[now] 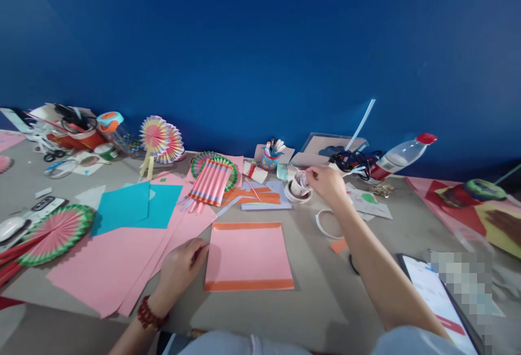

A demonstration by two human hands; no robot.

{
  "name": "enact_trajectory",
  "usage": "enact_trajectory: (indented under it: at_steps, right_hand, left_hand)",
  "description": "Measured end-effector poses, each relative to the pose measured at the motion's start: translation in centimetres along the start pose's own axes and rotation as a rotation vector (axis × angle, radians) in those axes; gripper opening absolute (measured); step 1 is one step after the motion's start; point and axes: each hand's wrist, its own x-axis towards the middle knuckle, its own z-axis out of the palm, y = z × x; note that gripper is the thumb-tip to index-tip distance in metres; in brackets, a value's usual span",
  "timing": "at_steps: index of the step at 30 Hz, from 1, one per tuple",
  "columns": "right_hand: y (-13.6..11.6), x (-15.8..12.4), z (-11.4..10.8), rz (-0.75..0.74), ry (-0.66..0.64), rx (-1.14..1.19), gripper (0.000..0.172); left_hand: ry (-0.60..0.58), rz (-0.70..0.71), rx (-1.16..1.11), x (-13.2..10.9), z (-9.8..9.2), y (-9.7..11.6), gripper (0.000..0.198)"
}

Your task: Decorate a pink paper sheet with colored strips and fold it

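A blue wall (252, 56) is rising behind the desk (321, 300), bounding its far edge across the frame. The pink sheet (249, 252) is lying in the lower middle of the frame, with bare grey surface showing along its right side and below its bottom edge. A narrower band is showing between its top edge and the orange paper (260, 196) near the centre. On the left, large pink papers (109, 260) are filling the room beside the left wrist, and blue paper (122, 208) is lying on top of them. A white ring (319, 224) is lying next to the right forearm, and a phone (431, 295) is occupying the lower right.

The sheet is looking flat and nearly rectangular, with orange bands running along its top and bottom edges. Just beside its left edge, the left hand (183, 265) is curling its fingers inward; one cannot tell whether its grip is holding anything. Right of centre, the right hand (328, 181) is bending over a small white cup (300, 185), its fingertips meeting near the rim; what its grip is pinching, if anything, is staying unclear.
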Motion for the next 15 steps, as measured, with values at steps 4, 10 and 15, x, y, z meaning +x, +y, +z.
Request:
enact_trajectory:
  at_steps: [4,10,15]
  right_hand:
    - [-0.7,0.4,0.4,-0.062,-0.111,-0.161,0.033]
    - [-1.2,0.9,1.1,-0.059,-0.219,-0.317,0.026]
    - [-1.2,1.2,0.2,-0.087,-0.277,-0.342,0.026]
  left_hand:
    - [0.004,-0.001,0.038,0.1,0.1,-0.1,0.027]
    - [-0.006,-0.004,0.019,0.2,0.0,0.0,0.028]
    - [-0.005,-0.015,0.009,0.2,0.0,0.0,0.028]
